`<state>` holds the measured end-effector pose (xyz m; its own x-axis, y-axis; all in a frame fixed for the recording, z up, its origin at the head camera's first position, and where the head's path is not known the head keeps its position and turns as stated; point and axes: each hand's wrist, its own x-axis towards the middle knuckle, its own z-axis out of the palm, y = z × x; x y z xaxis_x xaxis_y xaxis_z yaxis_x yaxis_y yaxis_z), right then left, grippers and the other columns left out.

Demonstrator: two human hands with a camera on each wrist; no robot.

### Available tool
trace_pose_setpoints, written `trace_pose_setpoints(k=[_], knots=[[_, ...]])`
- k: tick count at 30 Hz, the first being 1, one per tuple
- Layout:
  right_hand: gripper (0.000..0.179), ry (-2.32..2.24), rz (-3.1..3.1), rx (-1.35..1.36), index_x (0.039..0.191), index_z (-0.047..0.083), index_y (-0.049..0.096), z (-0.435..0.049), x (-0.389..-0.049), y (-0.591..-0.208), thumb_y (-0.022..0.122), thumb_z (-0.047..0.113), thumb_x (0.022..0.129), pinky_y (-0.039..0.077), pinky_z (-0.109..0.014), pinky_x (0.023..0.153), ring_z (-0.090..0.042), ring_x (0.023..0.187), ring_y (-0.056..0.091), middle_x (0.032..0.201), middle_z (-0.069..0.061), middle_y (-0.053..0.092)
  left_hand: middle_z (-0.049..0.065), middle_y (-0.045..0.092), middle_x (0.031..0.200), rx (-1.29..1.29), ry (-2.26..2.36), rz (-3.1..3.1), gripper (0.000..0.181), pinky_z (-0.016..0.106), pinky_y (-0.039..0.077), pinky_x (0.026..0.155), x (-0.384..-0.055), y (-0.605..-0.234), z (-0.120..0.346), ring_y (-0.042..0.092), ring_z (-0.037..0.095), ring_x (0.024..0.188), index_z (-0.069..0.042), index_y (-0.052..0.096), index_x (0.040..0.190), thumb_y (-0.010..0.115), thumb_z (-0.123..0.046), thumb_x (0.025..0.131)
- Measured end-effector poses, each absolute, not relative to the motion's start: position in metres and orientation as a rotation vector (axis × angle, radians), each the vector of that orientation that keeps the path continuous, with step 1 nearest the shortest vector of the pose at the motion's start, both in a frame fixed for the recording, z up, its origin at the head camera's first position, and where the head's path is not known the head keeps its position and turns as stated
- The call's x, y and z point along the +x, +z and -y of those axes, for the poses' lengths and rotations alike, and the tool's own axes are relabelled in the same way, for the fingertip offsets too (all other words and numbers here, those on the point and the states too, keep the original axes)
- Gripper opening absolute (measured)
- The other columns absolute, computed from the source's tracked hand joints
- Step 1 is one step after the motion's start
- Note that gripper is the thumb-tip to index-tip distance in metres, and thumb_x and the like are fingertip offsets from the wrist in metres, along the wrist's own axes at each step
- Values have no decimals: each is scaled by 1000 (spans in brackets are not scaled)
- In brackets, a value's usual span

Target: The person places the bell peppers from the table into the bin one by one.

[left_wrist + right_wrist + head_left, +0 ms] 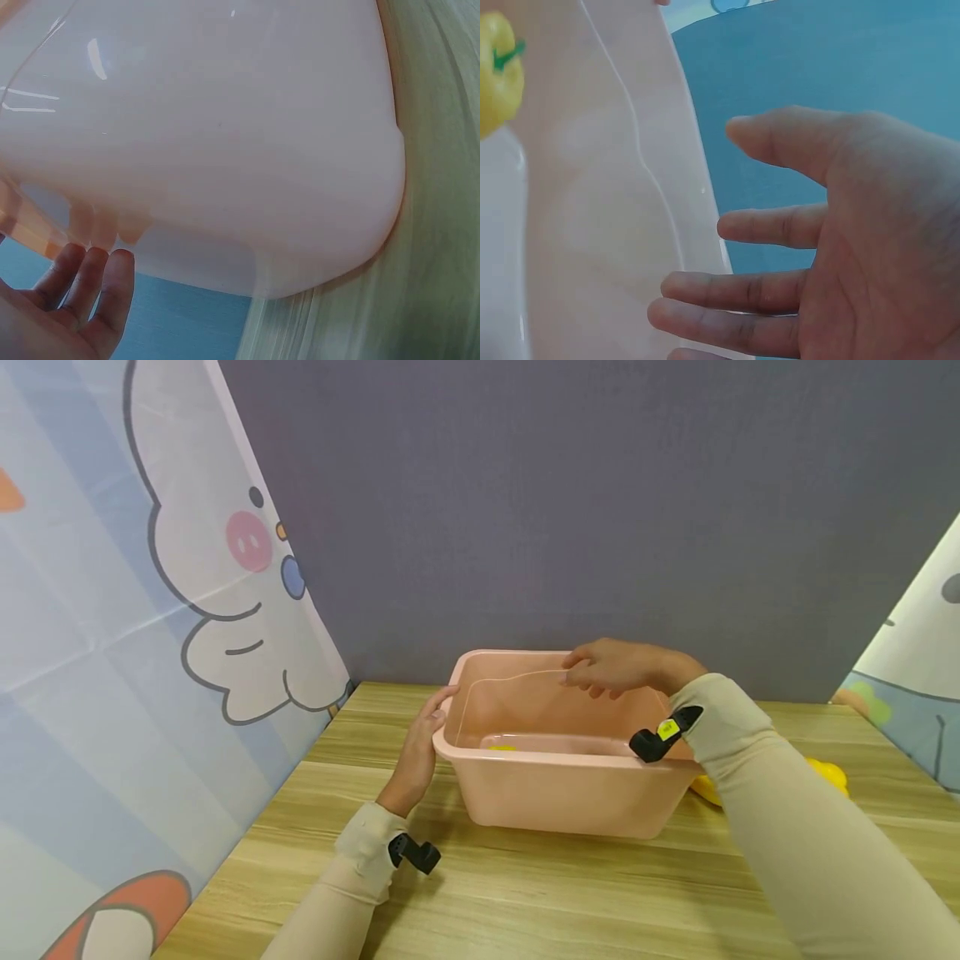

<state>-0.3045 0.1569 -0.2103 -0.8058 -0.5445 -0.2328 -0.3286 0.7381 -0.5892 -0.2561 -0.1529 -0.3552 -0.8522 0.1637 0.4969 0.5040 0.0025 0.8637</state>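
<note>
A pink plastic basin (pixel 562 793) stands upright on the wooden table. My left hand (pixel 420 743) is at its left side, with fingertips on the outer wall and rim. In the left wrist view, several fingers (pixel 112 289) rest lightly bent against the glossy wall (pixel 247 150). Over the far side of the basin hovers my right hand (pixel 611 667), its fingers spread and holding nothing. A yellow bell pepper (pixel 499 75) with a green stem lies inside the basin. Only a sliver of yellow (pixel 502 747) shows above the near rim in the head view.
Yellow objects (pixel 828 774) lie on the table (pixel 525 893) right of the basin, partly hidden by my right sleeve. A grey wall (pixel 600 510) rises behind the table. A cartoon-printed cloth (pixel 112 693) hangs at the left, another (pixel 915 668) at the right.
</note>
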Motion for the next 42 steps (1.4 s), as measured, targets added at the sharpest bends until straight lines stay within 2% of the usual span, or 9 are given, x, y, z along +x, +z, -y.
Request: trace_pose_setpoints(k=[9, 14, 20, 27, 35, 42], knots=[[68, -794, -2581, -682, 150, 6, 41, -174, -295, -203, 55, 49, 99, 50, -51, 95, -31, 115, 62, 136, -21, 58, 6, 34, 157, -703, -1921, 2022, 56, 54, 26, 112, -256, -355, 157, 32, 25, 142, -9, 41, 152, 35, -37, 103], [66, -794, -2607, -710, 150, 5, 42, -182, -291, -204, 54, 47, 100, 53, -48, 89, -32, 114, 62, 132, -16, 61, 6, 35, 157, -699, -1916, 2026, 56, 53, 26, 112, -256, -355, 159, 32, 25, 142, -11, 42, 151, 35, -37, 103], [61, -839, -2639, -713, 147, 7, 46, -189, -284, -204, 55, 45, 101, 54, -45, 87, -28, 111, 63, 126, -11, 64, 7, 34, 157, -690, -1913, 2030, 57, 54, 26, 112, -257, -355, 159, 32, 26, 142, -8, 40, 152, 34, -37, 103], [47, -1039, -2670, -712, 143, 7, 51, -203, -276, -208, 54, 32, 103, 54, -44, 88, -26, 107, 66, 119, -11, 68, 10, 34, 158, -708, -1920, 2012, 58, 53, 27, 112, -258, -356, 157, 31, 27, 142, -5, 40, 152, 35, -36, 103], [47, -1198, -2744, -675, 139, 5, 54, -213, -266, -211, 54, 36, 104, 56, -37, 84, -24, 102, 67, 120, -16, 67, 7, 34, 158, -719, -1918, 2014, 58, 54, 28, 111, -259, -356, 158, 32, 26, 142, -9, 40, 152, 35, -39, 103], [43, -1245, -2829, -640, 136, 3, 56, -221, -257, -212, 53, 33, 105, 57, -34, 78, -19, 92, 69, 116, -17, 68, 6, 35, 158, -725, -1910, 2010, 57, 53, 27, 112, -259, -357, 160, 32, 25, 143, -9, 40, 152, 35, -37, 103]])
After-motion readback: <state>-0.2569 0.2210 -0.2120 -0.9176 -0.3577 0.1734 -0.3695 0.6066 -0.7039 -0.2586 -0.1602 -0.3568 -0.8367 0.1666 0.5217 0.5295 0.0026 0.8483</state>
